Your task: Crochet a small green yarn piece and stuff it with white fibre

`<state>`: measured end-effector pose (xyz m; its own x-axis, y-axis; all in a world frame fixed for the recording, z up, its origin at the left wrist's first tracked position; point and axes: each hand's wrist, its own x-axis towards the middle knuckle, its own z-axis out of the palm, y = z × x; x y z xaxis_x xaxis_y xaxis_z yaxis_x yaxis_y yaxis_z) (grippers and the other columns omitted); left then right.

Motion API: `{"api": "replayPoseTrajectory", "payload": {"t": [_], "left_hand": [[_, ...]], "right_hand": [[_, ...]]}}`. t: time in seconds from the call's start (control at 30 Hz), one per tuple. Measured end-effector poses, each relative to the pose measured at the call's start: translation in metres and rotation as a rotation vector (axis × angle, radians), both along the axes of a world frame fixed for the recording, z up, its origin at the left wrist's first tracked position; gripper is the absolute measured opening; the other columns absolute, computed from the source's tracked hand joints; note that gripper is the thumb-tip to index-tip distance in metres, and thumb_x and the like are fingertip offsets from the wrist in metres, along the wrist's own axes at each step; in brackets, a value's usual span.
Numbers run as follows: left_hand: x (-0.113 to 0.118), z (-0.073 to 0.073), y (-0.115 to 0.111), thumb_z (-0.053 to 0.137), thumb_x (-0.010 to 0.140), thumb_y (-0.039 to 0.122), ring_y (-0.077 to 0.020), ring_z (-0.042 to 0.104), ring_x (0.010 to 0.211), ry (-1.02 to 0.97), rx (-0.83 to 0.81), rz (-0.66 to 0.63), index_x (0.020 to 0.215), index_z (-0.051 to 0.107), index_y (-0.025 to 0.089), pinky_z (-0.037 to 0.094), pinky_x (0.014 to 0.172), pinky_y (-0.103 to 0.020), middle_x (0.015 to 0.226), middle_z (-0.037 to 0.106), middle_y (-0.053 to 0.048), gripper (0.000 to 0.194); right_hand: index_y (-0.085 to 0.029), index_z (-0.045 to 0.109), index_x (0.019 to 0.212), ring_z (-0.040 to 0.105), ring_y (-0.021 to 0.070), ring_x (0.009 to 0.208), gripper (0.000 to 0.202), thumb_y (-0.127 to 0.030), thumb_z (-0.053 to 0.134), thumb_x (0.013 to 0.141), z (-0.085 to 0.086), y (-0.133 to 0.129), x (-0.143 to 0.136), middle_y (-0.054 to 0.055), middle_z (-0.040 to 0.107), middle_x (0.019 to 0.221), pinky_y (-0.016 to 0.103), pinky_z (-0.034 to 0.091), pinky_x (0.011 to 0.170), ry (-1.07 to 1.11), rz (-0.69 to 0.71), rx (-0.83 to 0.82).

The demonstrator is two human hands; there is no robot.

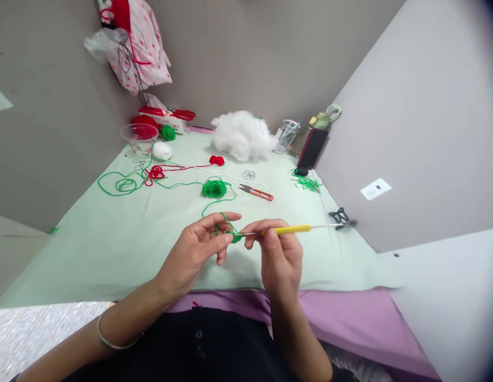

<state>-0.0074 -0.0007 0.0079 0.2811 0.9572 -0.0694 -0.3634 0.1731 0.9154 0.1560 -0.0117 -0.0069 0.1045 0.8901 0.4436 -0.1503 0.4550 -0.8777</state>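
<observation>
The hook (288, 229) in the right hand (278, 260) has a smooth yellow plastic grip and a thin, shiny metal shaft on either side of the fingers. At its tip, pinched by the left hand (198, 249), sits a small knot of matt green yarn (235, 236), fuzzy and soft. Beneath both hands lies a pale green cloth (111, 249), matt and lightly creased. Beyond the grip, the snips (256, 192) show glossy orange plastic and metal blades; the stuffing (242, 135) looks white and fluffy.

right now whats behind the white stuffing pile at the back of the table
Behind the white stuffing pile only the grey wall shows. A clear cup of pens stands to its right. Whatever sits on the table directly behind the pile is covered.
</observation>
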Motion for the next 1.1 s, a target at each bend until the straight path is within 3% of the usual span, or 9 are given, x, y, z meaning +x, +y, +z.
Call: {"api": "replayPoseTrajectory", "payload": {"t": [0.2, 0.33, 0.4, 0.47, 0.6, 0.77, 0.93, 1.03, 1.1], "left_hand": [[0.004, -0.003, -0.004, 0.083, 0.081, 0.023, -0.0048, 0.052, 0.061, 0.115, 0.092, 0.097, 0.117, 0.077, 0.022, 0.048, 0.058, -0.018, 0.085, 0.06, 0.003, 0.036], [0.009, -0.003, -0.004, 0.086, 0.077, 0.022, -0.004, 0.046, 0.053, -0.029, -0.039, 0.054, 0.129, 0.07, 0.022, 0.04, 0.048, -0.016, 0.074, 0.057, 0.005, 0.054], [0.008, -0.003, -0.002, 0.084, 0.08, 0.025, -0.0022, 0.033, 0.046, -0.15, -0.188, -0.048, 0.133, 0.067, 0.019, 0.029, 0.042, -0.015, 0.062, 0.046, 0.009, 0.056], [0.006, -0.001, 0.001, 0.083, 0.081, 0.024, -0.0007, 0.021, 0.045, -0.225, -0.282, -0.1, 0.126, 0.071, 0.014, 0.021, 0.041, -0.014, 0.057, 0.037, 0.011, 0.048], [0.004, 0.003, 0.003, 0.083, 0.081, 0.023, 0.0022, 0.022, 0.044, -0.198, -0.233, -0.074, 0.122, 0.074, 0.017, 0.017, 0.041, -0.016, 0.068, 0.048, 0.007, 0.043], [0.01, 0.002, -0.003, 0.085, 0.076, 0.02, 0.0015, 0.035, 0.045, -0.111, -0.15, -0.01, 0.123, 0.074, 0.021, 0.021, 0.041, -0.016, 0.081, 0.059, 0.003, 0.048], [0.011, -0.003, 0.002, 0.082, 0.082, 0.023, -0.0002, 0.025, 0.044, -0.226, -0.253, -0.113, 0.117, 0.076, 0.017, 0.021, 0.041, -0.014, 0.057, 0.04, 0.009, 0.037], [0.007, -0.002, 0.007, 0.081, 0.081, 0.021, -0.0001, 0.015, 0.045, -0.307, -0.318, -0.137, 0.105, 0.079, 0.012, 0.018, 0.039, -0.013, 0.058, 0.034, 0.01, 0.026], [0.006, -0.001, 0.008, 0.082, 0.079, 0.019, 0.0005, 0.018, 0.045, -0.3, -0.295, -0.088, 0.103, 0.08, 0.013, 0.019, 0.039, -0.013, 0.061, 0.039, 0.009, 0.024]], "right_hand": [[-0.023, 0.067, 0.114, 0.069, 0.0181, 0.087, 0.026, -0.009, 0.05, 0.099, -0.008, -0.008, -0.002, 0.007, 0.073, 0.096, 0.034, 0.058, 0.075, -0.546, -0.228, 0.373], [-0.026, 0.07, 0.121, 0.068, 0.0202, 0.089, 0.034, -0.008, 0.06, 0.094, -0.024, -0.006, -0.01, 0.009, 0.071, 0.101, 0.035, 0.059, 0.072, -0.712, -0.47, 0.559], [-0.029, 0.071, 0.12, 0.068, 0.0199, 0.089, 0.033, -0.009, 0.059, 0.095, -0.025, -0.005, -0.01, 0.008, 0.071, 0.102, 0.035, 0.059, 0.071, -0.647, -0.467, 0.506], [-0.027, 0.072, 0.114, 0.068, 0.0193, 0.086, 0.028, -0.011, 0.055, 0.098, -0.019, -0.005, -0.008, 0.007, 0.07, 0.096, 0.036, 0.058, 0.07, -0.492, -0.367, 0.375], [-0.023, 0.072, 0.098, 0.062, 0.0156, 0.072, 0.02, -0.019, 0.052, 0.102, -0.003, -0.002, -0.004, 0.004, 0.068, 0.084, 0.033, 0.054, 0.065, -0.185, -0.199, 0.158], [-0.024, 0.074, 0.103, 0.069, 0.0173, 0.085, 0.02, -0.014, 0.057, 0.099, -0.005, -0.001, -0.008, 0.005, 0.073, 0.093, 0.033, 0.058, 0.073, -0.303, -0.187, 0.167], [-0.029, 0.074, 0.117, 0.07, 0.0202, 0.097, 0.035, -0.006, 0.062, 0.093, -0.017, -0.003, -0.007, 0.008, 0.073, 0.108, 0.037, 0.06, 0.078, -0.554, -0.38, 0.44], [-0.026, 0.075, 0.108, 0.069, 0.0186, 0.085, 0.024, -0.012, 0.058, 0.097, -0.013, -0.001, -0.001, 0.006, 0.072, 0.095, 0.034, 0.058, 0.071, -0.4, -0.343, 0.307], [-0.024, 0.074, 0.1, 0.064, 0.0155, 0.072, 0.02, -0.019, 0.055, 0.101, -0.008, 0.001, 0.0, 0.004, 0.069, 0.085, 0.032, 0.055, 0.065, -0.227, -0.255, 0.156]]}}
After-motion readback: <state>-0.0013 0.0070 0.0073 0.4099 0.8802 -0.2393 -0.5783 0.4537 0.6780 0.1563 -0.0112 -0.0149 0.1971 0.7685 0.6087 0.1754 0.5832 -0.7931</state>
